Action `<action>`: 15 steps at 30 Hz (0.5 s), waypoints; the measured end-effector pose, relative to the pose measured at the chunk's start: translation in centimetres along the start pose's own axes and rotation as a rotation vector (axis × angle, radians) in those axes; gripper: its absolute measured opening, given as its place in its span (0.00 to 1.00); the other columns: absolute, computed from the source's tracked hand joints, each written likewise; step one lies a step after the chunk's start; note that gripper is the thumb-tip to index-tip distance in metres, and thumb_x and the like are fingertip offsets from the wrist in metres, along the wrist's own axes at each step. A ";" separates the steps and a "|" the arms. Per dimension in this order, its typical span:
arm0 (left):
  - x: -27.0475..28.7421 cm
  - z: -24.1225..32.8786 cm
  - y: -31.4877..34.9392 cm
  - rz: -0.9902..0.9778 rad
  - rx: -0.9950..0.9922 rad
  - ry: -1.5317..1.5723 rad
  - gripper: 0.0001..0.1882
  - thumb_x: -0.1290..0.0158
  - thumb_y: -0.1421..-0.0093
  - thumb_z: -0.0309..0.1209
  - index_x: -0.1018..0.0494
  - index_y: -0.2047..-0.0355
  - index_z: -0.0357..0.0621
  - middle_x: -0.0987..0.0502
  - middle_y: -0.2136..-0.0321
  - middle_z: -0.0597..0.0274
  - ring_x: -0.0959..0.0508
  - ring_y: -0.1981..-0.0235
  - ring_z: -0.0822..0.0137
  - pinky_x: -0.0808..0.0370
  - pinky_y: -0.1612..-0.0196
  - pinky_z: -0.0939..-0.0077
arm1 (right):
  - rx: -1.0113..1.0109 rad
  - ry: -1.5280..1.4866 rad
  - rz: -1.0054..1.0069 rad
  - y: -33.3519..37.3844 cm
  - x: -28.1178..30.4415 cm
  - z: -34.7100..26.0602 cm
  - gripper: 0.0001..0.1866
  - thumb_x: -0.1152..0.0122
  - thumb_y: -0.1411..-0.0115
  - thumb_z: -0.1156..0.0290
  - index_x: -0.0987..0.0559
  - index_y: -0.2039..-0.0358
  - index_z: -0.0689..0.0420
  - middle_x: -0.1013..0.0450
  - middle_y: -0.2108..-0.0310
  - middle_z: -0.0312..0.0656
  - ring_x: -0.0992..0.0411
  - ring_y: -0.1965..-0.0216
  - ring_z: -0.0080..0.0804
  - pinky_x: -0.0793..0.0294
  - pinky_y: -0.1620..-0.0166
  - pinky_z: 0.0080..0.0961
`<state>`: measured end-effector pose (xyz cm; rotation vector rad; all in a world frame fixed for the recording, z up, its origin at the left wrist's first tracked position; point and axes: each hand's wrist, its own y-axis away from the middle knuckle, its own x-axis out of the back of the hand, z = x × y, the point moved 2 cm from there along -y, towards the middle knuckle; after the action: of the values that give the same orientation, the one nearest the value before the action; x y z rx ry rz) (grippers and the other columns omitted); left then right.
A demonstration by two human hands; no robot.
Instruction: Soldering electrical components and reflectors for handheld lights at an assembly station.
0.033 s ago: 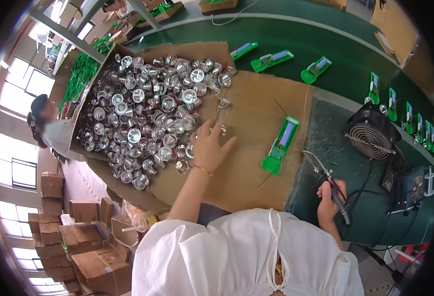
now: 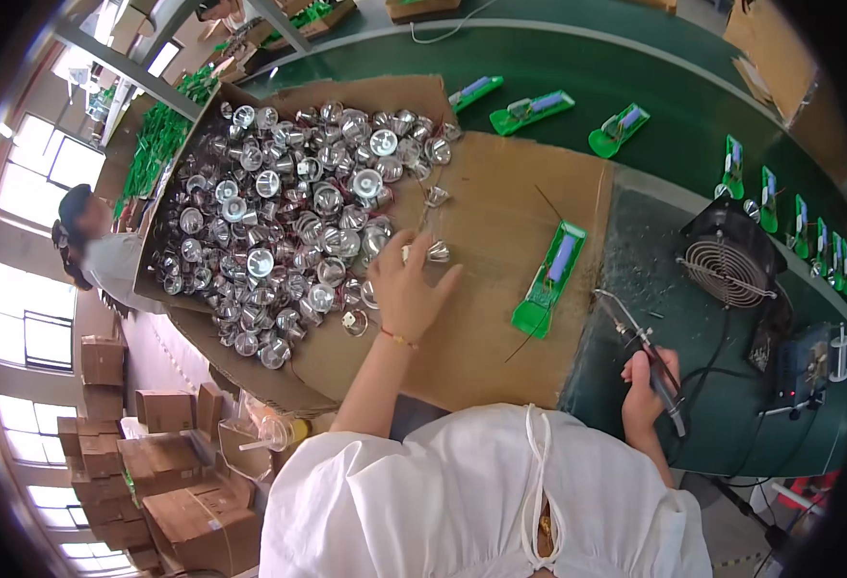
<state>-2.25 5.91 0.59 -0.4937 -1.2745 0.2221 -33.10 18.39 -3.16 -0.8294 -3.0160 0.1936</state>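
Note:
My left hand (image 2: 408, 294) is at the right edge of a heap of shiny lamp reflector cups (image 2: 327, 200). Its thumb stands apart from the fingers. One loose reflector cup (image 2: 438, 252) lies right by the fingertips; whether they touch is unclear. A small white piece shows between the fingers. My right hand (image 2: 647, 390) is closed round a soldering iron (image 2: 656, 381) with a thin metal guide tube at its front. Between the hands, on the cardboard, lies a green plastic housing (image 2: 547, 279) holding a lilac cylindrical cell, with thin wires sticking out at both ends.
A cardboard box (image 2: 175, 183) holds the cups. Along the green belt (image 2: 674, 125) lie several more green housings (image 2: 619, 131). A black fan (image 2: 729, 255) with a wire grille and a soldering station (image 2: 801, 371) stand at the right. A person (image 2: 105, 246) is at the far left.
By my left fingertips, a reflector cup now shows clearly where there was a blur. The hand has barely moved. My right hand keeps its grip on the soldering iron.

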 end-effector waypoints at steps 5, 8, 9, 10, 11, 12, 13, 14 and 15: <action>1.9 -1.4 -0.2 0.173 0.099 0.056 0.18 0.38 0.57 0.39 0.26 0.65 0.51 0.29 0.63 0.62 0.31 0.59 0.59 0.38 0.56 0.65 | 0.008 0.000 -0.047 0.3 0.7 0.1 0.07 0.45 0.45 0.76 0.32 0.69 0.63 0.34 0.77 0.39 0.34 0.81 0.20 0.33 0.77 0.16; 1.9 -2.6 0.0 0.065 0.212 0.130 0.09 0.41 0.53 0.36 0.24 0.71 0.48 0.29 0.64 0.62 0.30 0.61 0.60 0.38 0.58 0.65 | -0.018 -0.036 -0.050 0.6 0.9 0.8 0.07 0.45 0.45 0.76 0.32 0.68 0.64 0.33 0.76 0.40 0.34 0.81 0.20 0.33 0.77 0.16; 1.8 -2.9 0.0 0.057 0.212 0.130 0.09 0.41 0.53 0.36 0.24 0.71 0.48 0.29 0.64 0.62 0.30 0.61 0.60 0.38 0.58 0.65 | -0.024 -0.022 -0.057 0.7 0.8 0.7 0.07 0.44 0.45 0.75 0.32 0.68 0.64 0.33 0.75 0.41 0.33 0.81 0.20 0.33 0.77 0.16; 1.7 -3.2 0.0 0.082 0.167 0.157 0.08 0.42 0.51 0.34 0.24 0.70 0.47 0.28 0.65 0.62 0.30 0.62 0.60 0.38 0.58 0.65 | -0.029 -0.009 -0.065 0.7 0.7 0.6 0.08 0.44 0.45 0.75 0.32 0.68 0.64 0.33 0.75 0.41 0.33 0.81 0.21 0.32 0.77 0.16; 2.0 -3.2 0.1 0.107 0.126 0.181 0.07 0.43 0.50 0.33 0.24 0.70 0.47 0.28 0.65 0.61 0.30 0.62 0.60 0.38 0.58 0.65 | -0.038 -0.007 -0.067 0.8 0.6 0.5 0.08 0.44 0.45 0.75 0.32 0.68 0.64 0.33 0.75 0.41 0.33 0.81 0.21 0.32 0.77 0.16; 2.7 -3.0 0.2 0.145 0.068 0.142 0.05 0.44 0.49 0.29 0.24 0.71 0.45 0.26 0.69 0.61 0.29 0.65 0.60 0.36 0.60 0.67 | -0.029 -0.007 -0.071 0.8 0.4 0.2 0.08 0.44 0.45 0.75 0.32 0.68 0.64 0.33 0.75 0.41 0.33 0.81 0.21 0.32 0.77 0.16; 3.4 -2.8 0.6 0.183 0.088 0.129 0.04 0.44 0.50 0.27 0.25 0.72 0.43 0.26 0.71 0.61 0.29 0.68 0.61 0.35 0.62 0.69 | -0.021 -0.006 -0.075 0.9 0.3 0.0 0.08 0.44 0.45 0.75 0.32 0.68 0.64 0.33 0.75 0.41 0.33 0.81 0.21 0.32 0.77 0.16; 4.3 -2.5 1.2 0.224 0.108 0.116 0.03 0.44 0.50 0.25 0.25 0.73 0.42 0.26 0.74 0.61 0.28 0.70 0.61 0.34 0.65 0.71 | -0.027 -0.006 -0.080 1.0 0.3 0.0 0.08 0.44 0.45 0.75 0.32 0.68 0.64 0.33 0.75 0.41 0.33 0.81 0.21 0.32 0.77 0.16; 4.9 -1.6 1.6 0.291 0.175 0.239 0.03 0.43 0.51 0.24 0.26 0.76 0.40 0.27 0.80 0.64 0.29 0.79 0.68 0.34 0.75 0.77 | -0.037 -0.004 -0.072 1.0 0.4 0.2 0.08 0.44 0.45 0.74 0.32 0.68 0.64 0.33 0.76 0.41 0.33 0.80 0.21 0.32 0.76 0.16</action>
<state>0.91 9.06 3.70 -0.5373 -0.9382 0.4999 -32.94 19.44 -3.45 -0.7222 -3.0562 0.1395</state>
